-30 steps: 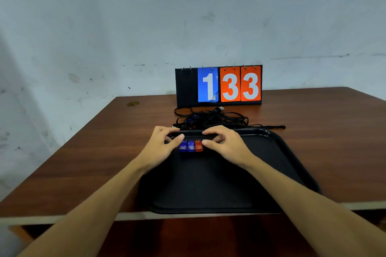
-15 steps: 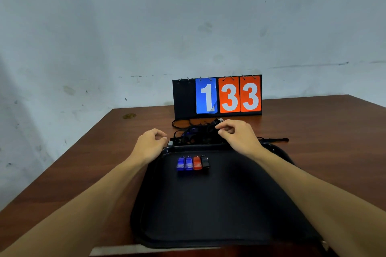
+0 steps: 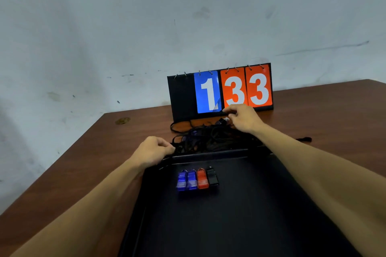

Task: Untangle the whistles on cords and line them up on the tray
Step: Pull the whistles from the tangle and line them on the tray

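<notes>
Fishing out the next one, I have my right hand [image 3: 243, 120] fingers pinching a dark whistle [image 3: 224, 120] atop the cord tangle [image 3: 208, 138] behind the tray [image 3: 240, 225], where four whistles [image 3: 201, 179] sit lined up, while my left hand [image 3: 153, 150] fingers curl at the tangle's edge, grip unclear; next comes a slow, untwisting pull.

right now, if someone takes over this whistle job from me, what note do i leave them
Left hand: curled at the near-left edge of the cord tangle; its grip is hidden.
Right hand: appears to pinch a loose black whistle at the tangle's far side.
Done: two blue whistles, a red whistle and a black whistle lie side by side on the tray.
Left: free whatever whistles are in the tangle behind the tray and add them to the row.
</notes>
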### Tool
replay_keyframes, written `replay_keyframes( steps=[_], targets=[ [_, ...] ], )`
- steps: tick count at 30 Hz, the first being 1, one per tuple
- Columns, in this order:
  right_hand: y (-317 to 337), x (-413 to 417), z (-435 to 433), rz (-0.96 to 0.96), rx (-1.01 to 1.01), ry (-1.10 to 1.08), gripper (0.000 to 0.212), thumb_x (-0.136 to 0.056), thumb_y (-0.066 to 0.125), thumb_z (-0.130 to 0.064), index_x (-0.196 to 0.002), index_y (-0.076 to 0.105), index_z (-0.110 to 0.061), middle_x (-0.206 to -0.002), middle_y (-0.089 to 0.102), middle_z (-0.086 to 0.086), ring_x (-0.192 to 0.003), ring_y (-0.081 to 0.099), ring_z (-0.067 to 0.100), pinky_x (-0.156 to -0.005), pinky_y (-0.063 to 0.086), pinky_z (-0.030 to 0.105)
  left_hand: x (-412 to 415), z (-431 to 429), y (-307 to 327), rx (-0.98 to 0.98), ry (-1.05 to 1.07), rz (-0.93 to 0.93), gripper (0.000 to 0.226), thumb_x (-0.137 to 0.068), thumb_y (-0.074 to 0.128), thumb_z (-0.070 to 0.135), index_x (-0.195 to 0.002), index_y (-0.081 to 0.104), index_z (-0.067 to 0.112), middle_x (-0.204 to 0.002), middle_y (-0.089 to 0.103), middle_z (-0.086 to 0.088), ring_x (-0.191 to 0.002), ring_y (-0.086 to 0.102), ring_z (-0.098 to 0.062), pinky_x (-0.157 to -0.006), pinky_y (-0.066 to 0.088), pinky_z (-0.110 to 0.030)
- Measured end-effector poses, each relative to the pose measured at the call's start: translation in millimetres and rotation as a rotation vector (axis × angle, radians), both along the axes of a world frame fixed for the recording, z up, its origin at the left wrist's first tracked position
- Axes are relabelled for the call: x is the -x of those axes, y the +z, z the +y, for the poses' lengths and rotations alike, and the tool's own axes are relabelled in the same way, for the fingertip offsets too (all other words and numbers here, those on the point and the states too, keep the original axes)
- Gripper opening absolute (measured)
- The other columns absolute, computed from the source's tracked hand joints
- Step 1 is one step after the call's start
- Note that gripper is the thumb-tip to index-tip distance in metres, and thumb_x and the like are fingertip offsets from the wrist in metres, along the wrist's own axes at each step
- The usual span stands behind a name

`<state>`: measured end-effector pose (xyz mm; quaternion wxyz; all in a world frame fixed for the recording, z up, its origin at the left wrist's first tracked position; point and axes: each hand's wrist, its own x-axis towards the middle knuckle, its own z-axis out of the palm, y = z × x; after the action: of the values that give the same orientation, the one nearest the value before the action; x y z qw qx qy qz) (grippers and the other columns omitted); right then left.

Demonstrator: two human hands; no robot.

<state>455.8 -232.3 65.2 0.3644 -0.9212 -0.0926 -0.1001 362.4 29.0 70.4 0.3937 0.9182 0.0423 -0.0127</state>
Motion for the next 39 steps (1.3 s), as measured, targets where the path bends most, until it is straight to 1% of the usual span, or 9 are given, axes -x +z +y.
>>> replay_keyframes(
  steps=[6,9,12,17,21,26,32,35,39],
  targets=[
    [-4,-17,13,0.068,0.176,0.007,0.022,-0.093,0.058,-0.034,-0.108,0.066,-0.02,-0.114,0.064,0.005,-0.11,0.055,0.024,-0.103,0.041,0.05,1,1,10,0.062,-0.014,-0.006,0.008,-0.089,0.063,0.009,-0.091,0.067,0.003,-0.086,0.07,-0.01,-0.067,0.062,-0.014,-0.066,0.053,-0.021],
    [-3,-15,14,0.065,0.163,-0.01,0.009,-0.087,0.066,-0.029,-0.089,0.063,-0.021,-0.096,0.064,0.001,-0.099,0.058,0.021,-0.099,0.045,0.049,0,2,11,0.027,0.008,-0.047,0.007,-0.087,0.064,0.009,-0.089,0.067,0.003,-0.083,0.072,-0.013,-0.063,0.062,-0.017,-0.073,0.055,-0.03],
    [1,-11,10,0.104,0.113,-0.046,0.01,-0.085,0.07,-0.023,-0.079,0.063,-0.018,-0.091,0.065,0.005,-0.098,0.06,0.023,-0.097,0.047,0.046,1,4,11,-0.085,0.018,-0.119,0.004,-0.086,0.065,0.012,-0.086,0.067,0.008,-0.08,0.073,-0.008,-0.064,0.065,-0.014,-0.067,0.053,-0.024],
    [1,-1,-2,0.077,0.022,-0.11,0.012,-0.081,0.073,-0.017,-0.091,0.067,-0.012,-0.101,0.067,0.011,-0.102,0.061,0.026,-0.094,0.05,0.04,7,6,15,-0.341,0.03,-0.23,0.005,-0.087,0.063,0.018,-0.082,0.061,0.017,-0.084,0.069,-0.004,-0.077,0.065,-0.018,-0.075,0.053,-0.032],
    [6,6,-7,-0.051,-0.02,-0.159,0.018,-0.082,0.072,-0.017,-0.098,0.07,-0.007,-0.104,0.068,0.011,-0.1,0.062,0.024,-0.09,0.049,0.033,15,5,20,-0.517,0.092,-0.351,0.008,-0.089,0.061,0.024,-0.095,0.06,0.02,-0.095,0.068,-0.003,-0.084,0.064,-0.023,-0.075,0.054,-0.037],
    [24,23,-15,-0.177,-0.274,-0.301,0.016,-0.084,0.071,-0.017,-0.095,0.07,-0.006,-0.1,0.069,0.008,-0.087,0.056,0.013,-0.082,0.046,0.027,32,-3,35,-0.648,0.083,-0.587,0.011,-0.091,0.06,0.024,-0.098,0.063,0.016,-0.095,0.069,-0.002,-0.085,0.063,-0.023,-0.078,0.05,-0.038],
    [33,58,-23,-0.106,-0.466,-0.303,0.023,-0.082,0.072,-0.025,-0.096,0.073,-0.006,-0.097,0.067,0.001,-0.091,0.058,0.011,-0.082,0.051,0.026,52,-31,53,-0.475,0.054,-0.63,0.01,-0.088,0.064,0.025,-0.095,0.067,0.019,-0.093,0.067,0.003,-0.081,0.063,-0.015,-0.072,0.053,-0.033],
    [35,74,-26,-0.054,-0.518,-0.259,0.029,-0.081,0.072,-0.026,-0.103,0.073,-0.006,-0.106,0.068,0.004,-0.099,0.061,0.015,-0.096,0.05,0.038,63,-44,60,-0.387,0.027,-0.622,0.005,-0.086,0.066,0.025,-0.089,0.067,0.022,-0.084,0.069,0.005,-0.077,0.064,-0.013,-0.073,0.054,-0.034],
    [32,99,-31,0.065,-0.662,-0.13,0.027,-0.084,0.071,-0.014,-0.109,0.068,-0.005,-0.113,0.066,0.007,-0.094,0.066,0.016,-0.087,0.057,0.036,77,-60,57,-0.267,-0.042,-0.571,0.002,-0.084,0.069,0.022,-0.085,0.067,0.021,-0.08,0.071,0.004,-0.076,0.067,-0.008,-0.075,0.058,-0.036]
  ],
)
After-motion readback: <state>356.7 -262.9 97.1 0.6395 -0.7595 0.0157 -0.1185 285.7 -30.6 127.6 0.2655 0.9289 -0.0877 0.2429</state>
